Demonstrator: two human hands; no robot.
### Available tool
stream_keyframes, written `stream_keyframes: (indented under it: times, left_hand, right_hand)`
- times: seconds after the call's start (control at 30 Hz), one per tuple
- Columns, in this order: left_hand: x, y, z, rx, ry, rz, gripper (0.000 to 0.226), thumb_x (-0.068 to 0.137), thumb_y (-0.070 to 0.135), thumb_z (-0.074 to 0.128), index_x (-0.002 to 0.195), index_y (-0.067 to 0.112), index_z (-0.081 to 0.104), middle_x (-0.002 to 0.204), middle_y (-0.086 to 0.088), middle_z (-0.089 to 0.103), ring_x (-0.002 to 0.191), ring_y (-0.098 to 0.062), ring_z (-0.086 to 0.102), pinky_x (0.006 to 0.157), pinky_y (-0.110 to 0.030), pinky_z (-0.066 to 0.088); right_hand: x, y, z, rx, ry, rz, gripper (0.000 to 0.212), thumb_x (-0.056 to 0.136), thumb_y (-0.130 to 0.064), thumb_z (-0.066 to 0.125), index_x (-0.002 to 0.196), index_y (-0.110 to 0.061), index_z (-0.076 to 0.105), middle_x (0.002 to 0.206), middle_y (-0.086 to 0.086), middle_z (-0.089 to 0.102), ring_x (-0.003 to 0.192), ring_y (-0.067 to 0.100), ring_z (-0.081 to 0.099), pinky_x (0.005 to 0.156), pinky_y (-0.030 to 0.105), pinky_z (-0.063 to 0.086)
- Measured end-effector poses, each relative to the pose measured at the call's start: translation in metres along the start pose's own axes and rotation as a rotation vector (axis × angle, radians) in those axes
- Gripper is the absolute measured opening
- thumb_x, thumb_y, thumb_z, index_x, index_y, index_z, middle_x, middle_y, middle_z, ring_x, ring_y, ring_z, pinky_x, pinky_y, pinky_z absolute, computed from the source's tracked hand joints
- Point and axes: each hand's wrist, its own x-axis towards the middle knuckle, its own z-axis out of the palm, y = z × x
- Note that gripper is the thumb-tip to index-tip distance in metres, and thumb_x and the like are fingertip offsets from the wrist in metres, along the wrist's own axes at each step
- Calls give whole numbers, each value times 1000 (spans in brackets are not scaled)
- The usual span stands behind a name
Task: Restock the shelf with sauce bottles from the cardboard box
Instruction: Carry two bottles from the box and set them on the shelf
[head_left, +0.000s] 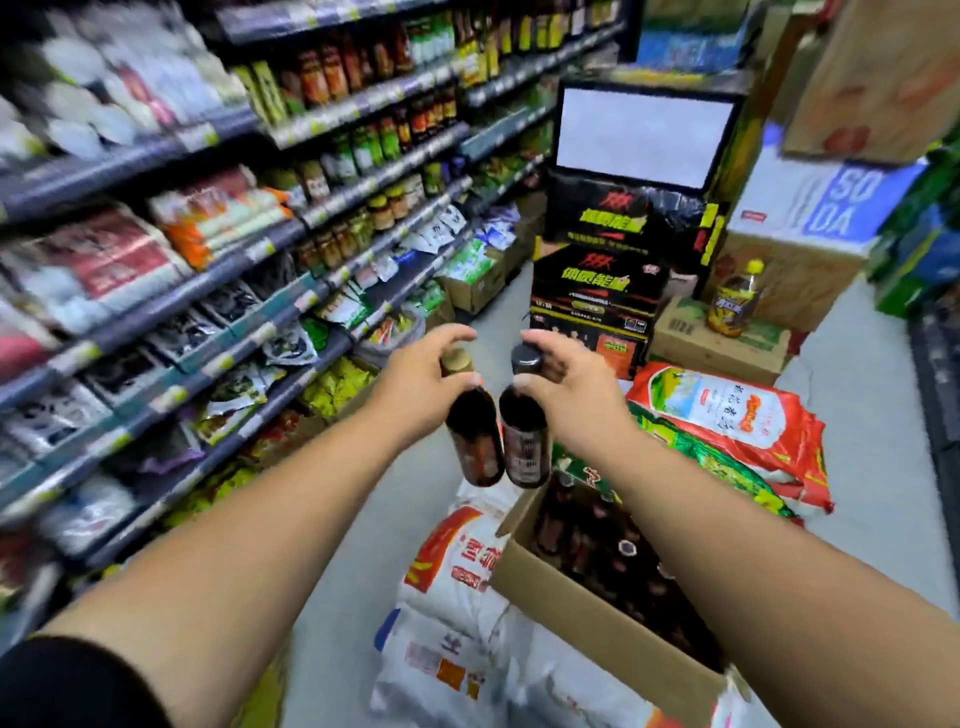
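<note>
Above an open cardboard box (597, 618) in a shop aisle, a person holds two dark sauce bottles side by side, their lower bodies touching. Each hand's grip is closed around a bottle's neck just under the cap: the left hand (415, 384) has the left bottle (475, 441), whose cap looks tan, and the right hand (566, 387) has the right bottle (524, 441), whose cap is black. Both bottles hang upright, tilted slightly, clear of the box. More dark bottles (608, 551) stand inside the box, which rests on white printed sacks (457, 613) on the floor. To the left run the shelves (218, 291), stocked with packets low down and with jars and bottles on the upper rows; motion blur hides their labels. Beyond the hands stand black drink cartons (597, 291), a red and green rice sack (727, 421) and a yellow-capped drink bottle (735, 301) on a carton.
</note>
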Motion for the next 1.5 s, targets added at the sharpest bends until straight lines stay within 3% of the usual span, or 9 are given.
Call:
stream_keyframes:
  times: [0.27, 0.5, 0.63, 0.77, 0.9, 1.03, 1.17, 1.37, 1.5]
  left_hand:
    - [16, -55, -144, 30, 95, -29, 44, 77, 26, 80, 114, 37, 59, 116, 14, 58, 109, -15, 56, 91, -36, 47]
    - [54, -153, -277, 64, 106, -19, 43, 75, 27, 82, 98, 51, 55, 125, 9, 60, 115, -18, 56, 96, -44, 48]
    - [76, -193, -337, 167, 55, -3, 45, 77, 26, 80, 114, 38, 59, 123, 4, 61, 107, -21, 58, 91, -41, 50]
    - [99, -226, -381, 216, 47, -5, 45, 76, 27, 80, 114, 39, 59, 123, 4, 61, 104, -22, 58, 87, -37, 51]
    - [121, -247, -407, 168, 108, -27, 41, 75, 28, 81, 106, 43, 59, 106, 3, 63, 94, -21, 60, 81, -34, 52]
    - [148, -254, -419, 130, 129, 6, 44, 71, 28, 83, 107, 42, 62, 113, 5, 65, 98, -18, 61, 88, -34, 50]
    - [187, -255, -420, 127, 129, 32, 43, 69, 32, 82, 102, 47, 59, 106, 8, 66, 95, -14, 62, 86, -37, 52]
    - [279, -247, -403, 116, 92, 87, 45, 72, 32, 83, 106, 46, 57, 113, 15, 62, 104, -11, 60, 91, -36, 50]
    - [366, -236, -377, 98, 72, 130, 46, 75, 26, 82, 113, 38, 60, 117, 10, 61, 105, -15, 58, 86, -31, 46]
  right_hand:
    - [61, -93, 105, 48, -141, -85, 42, 85, -5, 74, 118, -29, 65, 108, 2, 72, 102, 17, 69, 93, 36, 56]
    - [122, -146, 247, 76, -186, -68, 43, 88, 2, 69, 126, -15, 63, 105, 0, 68, 87, 6, 64, 71, 8, 49]
    - [158, -162, 316, 102, -128, -39, 43, 86, -1, 71, 124, -20, 65, 110, 8, 70, 97, 20, 66, 84, 28, 53]
    - [189, -174, 358, 131, -85, -17, 42, 87, -3, 72, 123, -21, 64, 113, 10, 69, 99, 22, 65, 84, 33, 54]
    - [218, -189, 377, 141, -80, -34, 41, 87, -1, 71, 119, -24, 64, 113, 11, 70, 99, 23, 66, 92, 39, 55]
    - [247, -197, 383, 119, -57, -37, 44, 86, -2, 72, 127, -18, 65, 112, 10, 70, 97, 25, 65, 91, 39, 56]
    - [280, -203, 381, 146, -22, -45, 37, 85, 1, 72, 113, -23, 65, 108, 11, 71, 97, 28, 68, 90, 41, 57]
    - [353, -197, 356, 151, 39, -36, 34, 86, 0, 72, 99, -31, 66, 102, 10, 73, 85, 23, 68, 74, 35, 56]
    - [424, -178, 322, 147, 85, -7, 35, 87, 1, 71, 113, -22, 65, 102, 7, 72, 84, 21, 69, 68, 30, 54]
